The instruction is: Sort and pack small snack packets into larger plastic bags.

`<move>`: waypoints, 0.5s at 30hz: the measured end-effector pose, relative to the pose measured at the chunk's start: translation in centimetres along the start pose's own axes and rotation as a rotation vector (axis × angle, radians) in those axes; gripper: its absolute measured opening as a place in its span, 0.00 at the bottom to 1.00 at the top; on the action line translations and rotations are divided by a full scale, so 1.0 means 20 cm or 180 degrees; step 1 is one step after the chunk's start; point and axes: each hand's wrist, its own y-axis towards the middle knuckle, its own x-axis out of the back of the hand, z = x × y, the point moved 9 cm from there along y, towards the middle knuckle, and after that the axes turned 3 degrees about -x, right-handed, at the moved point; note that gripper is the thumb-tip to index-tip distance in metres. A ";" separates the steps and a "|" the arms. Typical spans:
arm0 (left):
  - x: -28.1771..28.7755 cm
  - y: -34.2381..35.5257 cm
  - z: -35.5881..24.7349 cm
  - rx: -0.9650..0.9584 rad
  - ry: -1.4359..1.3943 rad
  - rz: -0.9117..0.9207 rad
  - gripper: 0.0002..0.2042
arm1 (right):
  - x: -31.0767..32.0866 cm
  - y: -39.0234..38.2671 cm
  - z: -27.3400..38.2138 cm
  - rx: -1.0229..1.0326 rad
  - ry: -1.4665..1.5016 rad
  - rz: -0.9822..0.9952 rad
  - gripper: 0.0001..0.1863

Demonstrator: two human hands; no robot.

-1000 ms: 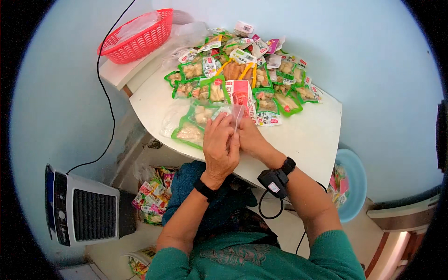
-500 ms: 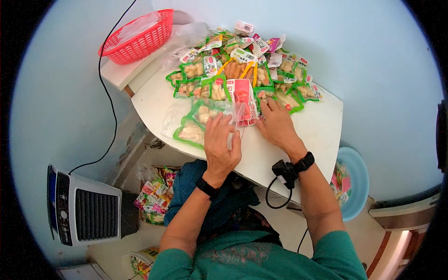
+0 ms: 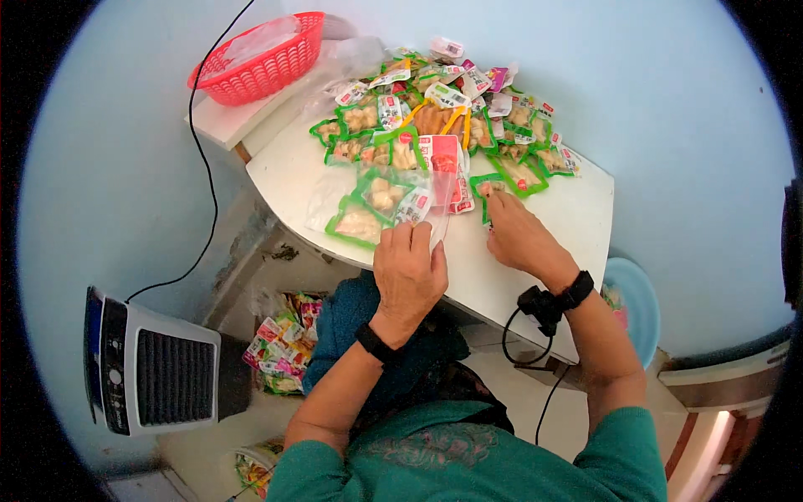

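A clear plastic bag (image 3: 328, 199) lies flat near the table's front edge, with green-edged snack packets (image 3: 358, 224) of pale food inside. My left hand (image 3: 408, 276) has its fingers closed on the bag's near edge. To the right, my right hand (image 3: 531, 238) pinches a small green-edged snack packet (image 3: 487, 189) by its near end; the fingertips are partly hidden. Between the hands and a little beyond lies a red-and-white packet (image 3: 443, 159), partly under the clear bag. Behind it spreads a pile of snack packets (image 3: 360, 119), mostly green-edged, with one larger yellow-edged packet (image 3: 435, 120) of brown food.
A red plastic basket (image 3: 263, 71) stands on a ledge at the back left of the white table (image 3: 569, 226). Below are a grey air cooler (image 3: 176, 376), a heap of colourful packets (image 3: 280, 343) and a blue basin (image 3: 640, 305). A black cable (image 3: 209, 171) hangs at left.
My right hand has moved right and nearer, drawing a small green-edged packet away from the pile. My left hand has shifted down to the bag's near edge, its fingers closing there.
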 end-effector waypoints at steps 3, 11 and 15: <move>-0.02 -0.03 0.03 -0.0124 -0.0065 -0.0095 0.12 | 0.06 -0.06 0.04 -0.0067 0.0204 0.0109 0.34; 0.04 -0.02 0.00 -0.0134 -0.0272 -0.0319 0.09 | 0.16 -0.16 -0.09 -0.0044 0.0358 -0.0608 0.25; 0.04 -0.03 0.02 -0.0095 -0.0303 -0.0279 0.08 | 0.29 -0.22 -0.16 -0.0892 0.1833 -0.0920 0.10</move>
